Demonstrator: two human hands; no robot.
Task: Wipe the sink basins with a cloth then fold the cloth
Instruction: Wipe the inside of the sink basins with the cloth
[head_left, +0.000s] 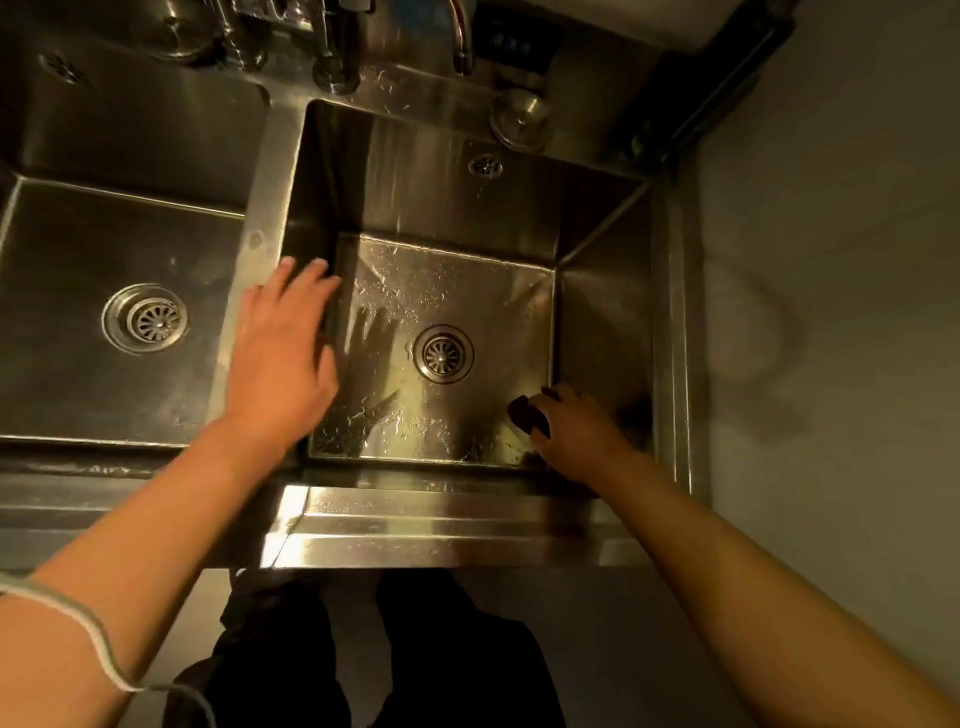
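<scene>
The right hand (576, 431) grips the dark cloth (527, 413) low in the right basin's (602, 322) near-right corner — drain (443, 355) to its left — while the left hand (283, 353) rests flat, fingers straight, on the divider (260, 218).

Dim amber light falling from above, glare streaking the sink's front rim (441, 519), my left hand (283, 358) casting a fingered shadow, corners darkening, edges bending, wide-angle softness blurring everything.
</scene>
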